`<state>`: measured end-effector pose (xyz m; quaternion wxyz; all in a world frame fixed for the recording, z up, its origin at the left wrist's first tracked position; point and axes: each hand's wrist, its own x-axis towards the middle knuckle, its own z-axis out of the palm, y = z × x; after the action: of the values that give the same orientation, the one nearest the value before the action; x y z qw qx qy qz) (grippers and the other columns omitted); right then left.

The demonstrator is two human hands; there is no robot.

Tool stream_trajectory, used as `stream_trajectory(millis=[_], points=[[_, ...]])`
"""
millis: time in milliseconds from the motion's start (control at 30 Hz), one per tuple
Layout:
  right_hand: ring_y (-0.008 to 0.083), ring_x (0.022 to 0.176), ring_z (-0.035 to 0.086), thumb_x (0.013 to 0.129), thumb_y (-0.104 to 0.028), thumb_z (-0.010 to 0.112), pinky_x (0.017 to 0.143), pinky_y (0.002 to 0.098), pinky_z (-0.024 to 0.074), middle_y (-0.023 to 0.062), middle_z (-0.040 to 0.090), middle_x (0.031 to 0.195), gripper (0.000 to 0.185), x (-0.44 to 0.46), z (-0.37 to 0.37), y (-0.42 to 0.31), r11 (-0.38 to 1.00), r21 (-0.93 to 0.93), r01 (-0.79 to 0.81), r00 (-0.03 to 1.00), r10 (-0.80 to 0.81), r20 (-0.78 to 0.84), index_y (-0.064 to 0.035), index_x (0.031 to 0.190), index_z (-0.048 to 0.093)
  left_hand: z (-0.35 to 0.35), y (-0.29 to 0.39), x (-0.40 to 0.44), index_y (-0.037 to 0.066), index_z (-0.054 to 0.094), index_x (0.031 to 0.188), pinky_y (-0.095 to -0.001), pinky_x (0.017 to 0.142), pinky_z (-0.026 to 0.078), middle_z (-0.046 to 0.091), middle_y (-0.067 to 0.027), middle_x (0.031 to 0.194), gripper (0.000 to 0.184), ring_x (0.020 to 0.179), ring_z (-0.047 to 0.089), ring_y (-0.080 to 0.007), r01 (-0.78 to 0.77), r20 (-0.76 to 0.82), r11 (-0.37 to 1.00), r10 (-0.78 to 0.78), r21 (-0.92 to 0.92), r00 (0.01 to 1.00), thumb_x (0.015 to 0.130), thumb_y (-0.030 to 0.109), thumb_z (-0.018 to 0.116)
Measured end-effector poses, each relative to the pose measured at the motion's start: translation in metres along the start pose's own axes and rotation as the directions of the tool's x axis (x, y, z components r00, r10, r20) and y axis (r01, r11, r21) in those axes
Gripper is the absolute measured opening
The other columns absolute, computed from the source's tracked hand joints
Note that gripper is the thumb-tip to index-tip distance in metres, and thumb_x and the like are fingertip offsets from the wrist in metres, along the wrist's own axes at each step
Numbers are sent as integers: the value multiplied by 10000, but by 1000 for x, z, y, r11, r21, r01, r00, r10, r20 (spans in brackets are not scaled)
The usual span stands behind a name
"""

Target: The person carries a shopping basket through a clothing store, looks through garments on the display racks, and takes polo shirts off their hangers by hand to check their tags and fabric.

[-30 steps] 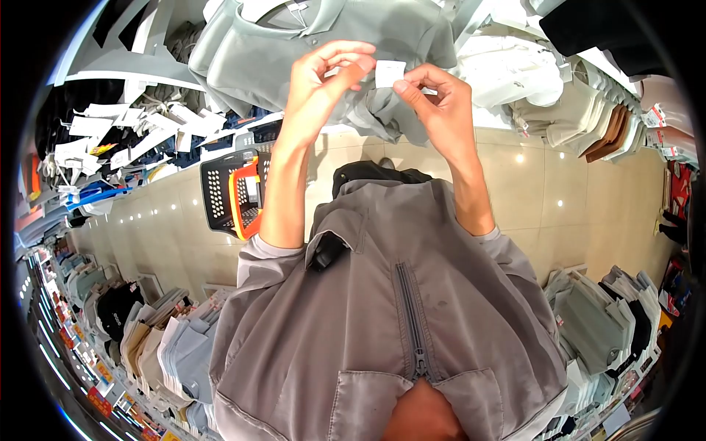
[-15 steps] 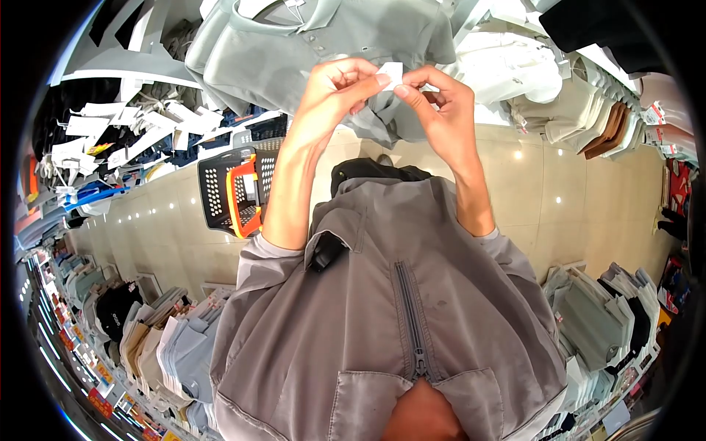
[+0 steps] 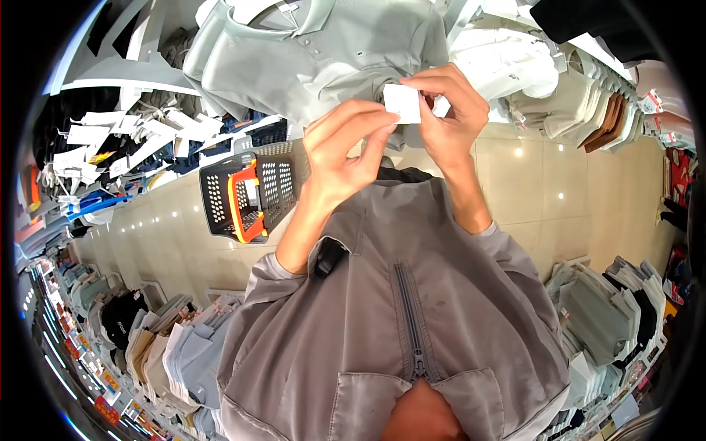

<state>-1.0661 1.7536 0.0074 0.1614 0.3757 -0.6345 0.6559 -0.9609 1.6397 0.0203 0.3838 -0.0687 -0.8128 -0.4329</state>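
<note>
So the left hand (image 3: 340, 152) and right hand (image 3: 451, 114) are sliding closer to the chest, fingers pinching the white tag (image 3: 401, 103), which is sitting between them near the grey polo shirt (image 3: 316, 62).

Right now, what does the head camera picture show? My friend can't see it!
A left hand and a right hand hold a small white tag by its edges, with a gray polo shirt beyond. To the left, a black basket with an orange handle stands on a tiled floor, with clothes on both sides.
</note>
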Motion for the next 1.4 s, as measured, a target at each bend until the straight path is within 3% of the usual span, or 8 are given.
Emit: stream_trajectory(millis=[100, 133, 233, 367, 533, 800, 967, 1400], points=[[107, 567, 491, 660, 100, 649, 416, 219, 334, 31, 641, 696, 172, 2, 0, -3, 999, -7, 52, 998, -52, -20, -42, 748, 688, 5, -2, -14, -44, 596, 976, -269, 615, 478, 634, -146, 802, 190, 658, 611, -188, 168, -14, 959, -176, -229, 984, 789, -37, 627], [107, 567, 491, 660, 100, 649, 416, 219, 334, 31, 641, 696, 172, 2, 0, -3, 999, -4, 51, 998, -51, -23, -42, 748, 688, 9, 5, -18, -19, 588, 959, -253, 629, 472, 635, -99, 805, 163, 696, 596, -128, 345, -21, 783, -414, -518, 910, 802, 17, 614], [112, 561, 484, 646, 109, 637, 420, 223, 333, 34, 640, 698, 173, 3, 3, -2, 993, 5, 119, 992, -119, -31, -29, 740, 684, 9, 10, -15, -6, 563, 906, -238, 606, 459, 631, -91, 795, 132, 664, 578, -115, 444, 145, 459, -552, -770, 821, 871, 121, 573], [135, 557, 491, 607, 114, 633, 435, 225, 341, 45, 630, 694, 183, -1, 2, -3, 995, -17, 102, 994, -102, -23, -16, 728, 675, 10, 10, -16, -29, 524, 884, -266, 560, 473, 606, -154, 724, 313, 582, 577, -182, 593, 259, 558, -564, -580, 784, 926, 280, 505], [180, 573, 520, 552, 45, 708, 445, 247, 385, 50, 596, 690, 190, 1, 2, -1, 844, -250, 474, 873, -488, 7, -21, 726, 669, 4, 14, -6, -27, 594, 729, -312, 491, 439, 576, -143, 579, 773, 504, 548, -228, 682, 312, 399, -671, -613, 673, 929, 594, 179], [176, 577, 527, 548, 74, 692, 442, 258, 393, 40, 596, 688, 222, 2, -4, 3, 832, -296, 470, 875, -482, 36, -37, 738, 671, 8, 12, -6, -32, 599, 933, -214, 477, 429, 622, -89, 668, 140, 511, 533, -91, 641, 361, 343, -605, -687, 710, 907, 100, 561], [158, 587, 530, 600, 118, 635, 443, 240, 367, 49, 627, 708, 221, 0, -2, 0, 986, -85, 145, 989, -147, -26, -27, 762, 678, 15, 11, -10, -40, 595, 964, -200, 516, 428, 623, -75, 698, 138, 558, 527, -70, 593, 287, 494, -562, -636, 776, 917, 84, 556], [86, 599, 525, 682, 87, 643, 443, 207, 363, 33, 649, 732, 176, -2, 2, -6, 995, 63, -73, 997, 74, -15, -43, 786, 700, 11, 9, -12, -62, 561, 995, -249, 551, 464, 621, -114, 722, 133, 596, 567, -131, 542, 227, 654, -507, -528, 832, 916, 44, 551]])
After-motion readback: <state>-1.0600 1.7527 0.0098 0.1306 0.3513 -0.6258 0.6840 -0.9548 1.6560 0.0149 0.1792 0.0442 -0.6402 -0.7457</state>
